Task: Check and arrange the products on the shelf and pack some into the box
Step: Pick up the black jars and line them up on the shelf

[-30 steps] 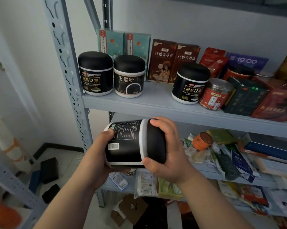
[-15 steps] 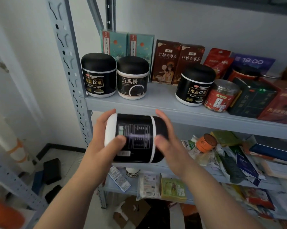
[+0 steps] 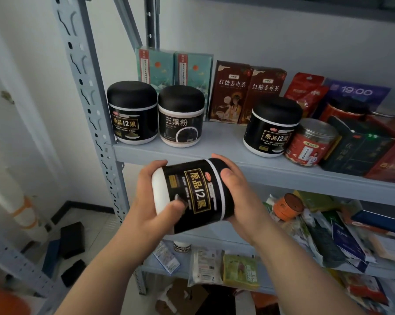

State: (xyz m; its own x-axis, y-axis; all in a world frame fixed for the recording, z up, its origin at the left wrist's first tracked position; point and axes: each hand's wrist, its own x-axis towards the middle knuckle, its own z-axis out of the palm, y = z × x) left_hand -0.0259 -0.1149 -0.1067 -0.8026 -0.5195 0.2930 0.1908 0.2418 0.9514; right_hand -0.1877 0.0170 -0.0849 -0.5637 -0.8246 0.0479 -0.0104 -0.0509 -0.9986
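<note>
I hold a black jar (image 3: 196, 194) with a gold label on its side, just below the front edge of the grey shelf board (image 3: 226, 153). My left hand (image 3: 155, 201) grips its white base end, and my right hand (image 3: 235, 189) grips its black lid end. On the shelf stand two matching black jars (image 3: 133, 114) (image 3: 271, 130) and a jar with a cream label (image 3: 180, 119). A gap lies between the cream-label jar and the right black jar.
Teal boxes (image 3: 173, 67) and brown tea boxes (image 3: 246, 94) line the shelf back. A red-label clear jar (image 3: 310, 142) and dark packets crowd the right. The lower shelf holds an orange tin (image 3: 287, 206) and loose packets. The perforated upright (image 3: 87, 94) stands left. Black items lie on the floor.
Both hands have turned the jar about its axis, so the gold front label now faces me instead of the printed back panel. The jar also rose a little toward the shelf edge.
</note>
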